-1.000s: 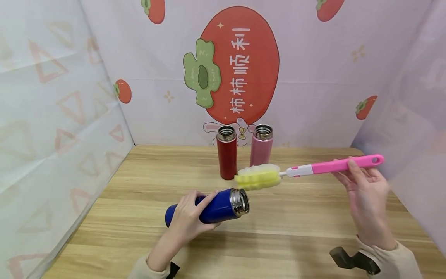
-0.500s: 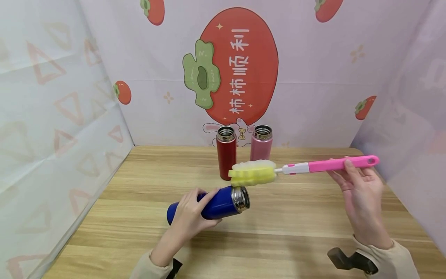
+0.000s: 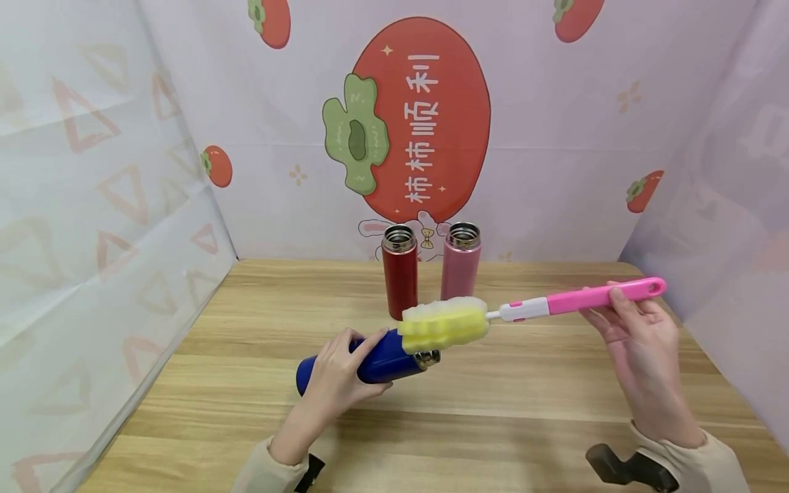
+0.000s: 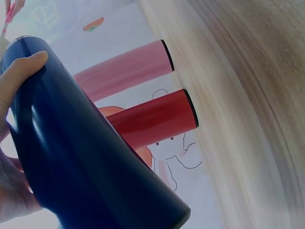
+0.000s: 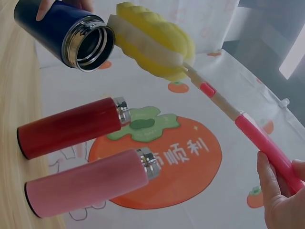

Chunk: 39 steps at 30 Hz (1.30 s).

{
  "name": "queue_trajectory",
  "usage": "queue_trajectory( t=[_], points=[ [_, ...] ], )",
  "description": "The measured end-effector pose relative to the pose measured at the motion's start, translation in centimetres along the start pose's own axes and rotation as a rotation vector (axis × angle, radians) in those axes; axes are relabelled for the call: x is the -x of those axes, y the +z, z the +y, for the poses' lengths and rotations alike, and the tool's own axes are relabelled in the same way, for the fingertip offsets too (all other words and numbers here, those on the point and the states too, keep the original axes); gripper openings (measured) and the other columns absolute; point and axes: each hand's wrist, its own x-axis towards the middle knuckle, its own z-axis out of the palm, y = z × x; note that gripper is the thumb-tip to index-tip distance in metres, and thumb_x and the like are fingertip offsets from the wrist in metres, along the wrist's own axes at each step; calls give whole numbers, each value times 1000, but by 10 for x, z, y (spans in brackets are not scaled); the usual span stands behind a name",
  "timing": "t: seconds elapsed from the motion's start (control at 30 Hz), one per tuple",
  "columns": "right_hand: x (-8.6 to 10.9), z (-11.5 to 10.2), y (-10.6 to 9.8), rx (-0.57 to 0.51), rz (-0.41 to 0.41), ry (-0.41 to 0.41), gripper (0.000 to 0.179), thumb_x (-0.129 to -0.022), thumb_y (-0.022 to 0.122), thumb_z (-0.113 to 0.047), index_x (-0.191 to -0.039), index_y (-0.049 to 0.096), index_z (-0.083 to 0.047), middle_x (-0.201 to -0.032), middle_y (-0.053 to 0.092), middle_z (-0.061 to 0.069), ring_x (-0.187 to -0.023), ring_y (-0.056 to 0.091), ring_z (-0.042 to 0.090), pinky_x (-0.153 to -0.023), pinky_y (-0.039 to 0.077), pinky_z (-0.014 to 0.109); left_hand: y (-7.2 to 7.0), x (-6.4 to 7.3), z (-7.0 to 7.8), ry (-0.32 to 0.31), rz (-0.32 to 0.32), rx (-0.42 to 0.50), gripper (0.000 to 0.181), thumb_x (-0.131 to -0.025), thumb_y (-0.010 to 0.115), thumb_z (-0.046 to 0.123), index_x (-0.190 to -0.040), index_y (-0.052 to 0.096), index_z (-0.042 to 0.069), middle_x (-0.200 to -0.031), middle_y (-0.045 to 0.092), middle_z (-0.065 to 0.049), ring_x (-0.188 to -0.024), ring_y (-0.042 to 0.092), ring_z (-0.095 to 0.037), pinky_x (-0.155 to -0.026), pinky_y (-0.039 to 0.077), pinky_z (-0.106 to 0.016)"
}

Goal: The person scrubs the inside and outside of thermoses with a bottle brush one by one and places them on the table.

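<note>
- Over the table (image 3: 493, 431), the left hand (image 3: 333, 376) grips the blue bottle (image 3: 385, 359) round its body; the bottle is tilted well over, its steel neck (image 3: 429, 359) toward the right hand (image 3: 644, 349).
- At the other side, the right hand pinches the brush (image 3: 524, 310) by its pink handle (image 3: 573, 300); the yellow and white sponge (image 3: 444, 327) points toward the blue bottle.
- At the bottle's mouth, the sponge is outside, just beside the rim in the right wrist view; from above it overlaps the neck, so I cannot tell whether they touch.
- Behind these, the red bottle (image 3: 401, 274) and the pink bottle (image 3: 461, 269) stand upright on the table, apart, red to the left; both have steel necks.
- At the back hangs a pale cloth (image 3: 555, 103) with a large red fruit print (image 3: 456, 116); each wrist ends in a light sleeve (image 3: 703, 459).
</note>
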Motion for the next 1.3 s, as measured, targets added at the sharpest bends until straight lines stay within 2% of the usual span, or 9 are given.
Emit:
queue_trajectory(
  t=[0.27,0.63,0.97,1.13,1.3],
  points=[
    [1,-4,-4,-3,-52,24,22,-89,33,12,-95,53,15,-86,62,25,-82,63,31,-75,47,39,1,0,-1,-32,-3,2,77,-51,81,44,-120,55,21,-88,52,-5,-75,53,-18,-62,45,-33],
    [2,-9,-8,72,-103,27,24,-89,31,14,-95,54,15,-84,63,23,-81,64,31,-73,45,40,0,3,-4,-47,36,3,78,-50,81,44,-119,55,20,-88,52,-6,-76,54,-19,-63,46,-35],
    [2,-8,-10,132,-51,-14,21,-87,35,16,-95,55,13,-84,64,22,-78,64,28,-70,46,36,-4,5,-5,-13,104,-2,80,-46,82,43,-118,55,21,-87,52,-6,-75,53,-19,-61,45,-35],
    [0,-8,-10,148,-10,-39,18,-86,39,15,-95,54,14,-84,64,22,-78,65,26,-70,46,34,-5,5,-4,17,113,2,81,-46,82,43,-119,55,21,-87,52,-7,-76,53,-19,-62,46,-36],
    [-2,-7,-9,156,25,-46,16,-85,42,14,-95,54,14,-83,64,22,-77,65,26,-70,47,34,-8,6,-2,15,107,12,82,-47,82,42,-120,54,21,-88,52,-7,-77,53,-19,-63,46,-36]
  ],
)
